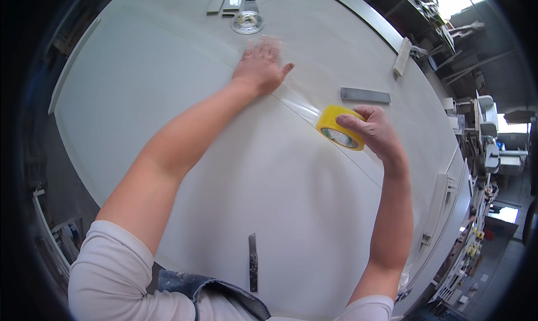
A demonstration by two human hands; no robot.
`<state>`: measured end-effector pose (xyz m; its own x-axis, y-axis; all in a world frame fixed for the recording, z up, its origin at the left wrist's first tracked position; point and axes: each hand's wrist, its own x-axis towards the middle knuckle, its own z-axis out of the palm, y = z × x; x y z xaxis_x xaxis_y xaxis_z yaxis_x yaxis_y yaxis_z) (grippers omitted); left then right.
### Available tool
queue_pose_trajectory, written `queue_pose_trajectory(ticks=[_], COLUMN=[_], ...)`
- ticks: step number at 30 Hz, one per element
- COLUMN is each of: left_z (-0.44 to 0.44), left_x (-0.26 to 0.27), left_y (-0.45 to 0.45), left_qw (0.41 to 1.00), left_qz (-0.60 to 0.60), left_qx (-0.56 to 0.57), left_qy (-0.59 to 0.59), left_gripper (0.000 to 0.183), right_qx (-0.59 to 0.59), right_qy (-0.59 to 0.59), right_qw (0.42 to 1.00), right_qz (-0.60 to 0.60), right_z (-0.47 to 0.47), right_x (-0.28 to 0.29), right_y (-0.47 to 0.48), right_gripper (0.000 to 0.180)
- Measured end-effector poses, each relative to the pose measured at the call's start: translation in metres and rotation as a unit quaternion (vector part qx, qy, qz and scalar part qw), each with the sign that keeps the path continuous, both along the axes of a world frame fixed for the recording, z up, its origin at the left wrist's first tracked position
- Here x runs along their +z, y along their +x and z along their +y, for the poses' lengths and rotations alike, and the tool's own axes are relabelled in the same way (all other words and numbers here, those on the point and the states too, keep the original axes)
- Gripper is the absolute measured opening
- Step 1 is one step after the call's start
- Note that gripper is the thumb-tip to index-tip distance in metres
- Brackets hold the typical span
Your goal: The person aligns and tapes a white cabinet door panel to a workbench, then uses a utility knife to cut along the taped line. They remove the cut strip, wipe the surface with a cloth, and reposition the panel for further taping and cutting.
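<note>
A yellow roll of clear adhesive tape (pixel 341 127) is gripped by my right hand (pixel 374 127), its thumb on the outer face. From the roll a clear strip of tape (pixel 298 103) runs up and left to my left hand (pixel 260 67). That hand lies palm down on a large pale panel (pixel 201 123), fingers spread slightly. A thin straight seam (pixel 294 110) crosses the panel diagonally beneath the strip. Just beyond my left fingertips lies a round metal disc (pixel 247 22). A flat grey metal bar (pixel 365 95) rests above the tape roll.
A knife-like tool with a worn dark handle (pixel 253 262) lies near my body. Pale strips (pixel 217 1) lie at the top, a light block (pixel 402 57) at the right edge, and a long white piece (pixel 435 209) at lower right. Cluttered shelving stands beyond.
</note>
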<state>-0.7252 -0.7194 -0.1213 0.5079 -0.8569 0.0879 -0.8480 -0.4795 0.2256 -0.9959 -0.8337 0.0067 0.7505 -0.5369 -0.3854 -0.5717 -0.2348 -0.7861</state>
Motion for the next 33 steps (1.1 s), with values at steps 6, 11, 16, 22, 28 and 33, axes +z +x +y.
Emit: queue_pose_trajectory(ticks=[6,11,16,22,28,33], left_z=[-0.009,-0.007,-0.012,-0.017,-0.016,-0.095], left_x=[-0.022,-0.056,-0.047,-0.036,-0.03,-0.02], left_y=[0.017,0.066,0.064,0.051,0.054,-0.089], left_qw=[0.993,0.98,0.959,0.889,0.878,0.969], left_qz=[-0.102,-0.195,-0.26,-0.379,-0.394,-0.183], left_qx=[-0.04,-0.037,0.057,0.169,0.201,-0.148], left_qy=[-0.036,0.028,0.099,0.193,0.18,-0.068], left_gripper=[0.075,0.076,0.08,0.082,0.077,0.049], right_qx=[-0.001,-0.058,-0.114,-0.118,-0.094,-0.078], right_qy=[-0.047,-0.083,-0.111,-0.115,-0.12,-0.141], right_qw=[0.979,0.94,0.893,0.891,0.901,0.869], right_qz=[0.197,0.324,0.421,0.423,0.406,0.468], right_z=[-0.047,-0.09,-0.116,-0.122,-0.128,-0.119], right_x=[0.016,0.048,0.061,0.027,-0.008,-0.007], right_y=[-0.133,-0.316,-0.475,-0.561,-0.557,-0.548], right_gripper=[0.046,0.049,0.054,0.062,0.063,0.058])
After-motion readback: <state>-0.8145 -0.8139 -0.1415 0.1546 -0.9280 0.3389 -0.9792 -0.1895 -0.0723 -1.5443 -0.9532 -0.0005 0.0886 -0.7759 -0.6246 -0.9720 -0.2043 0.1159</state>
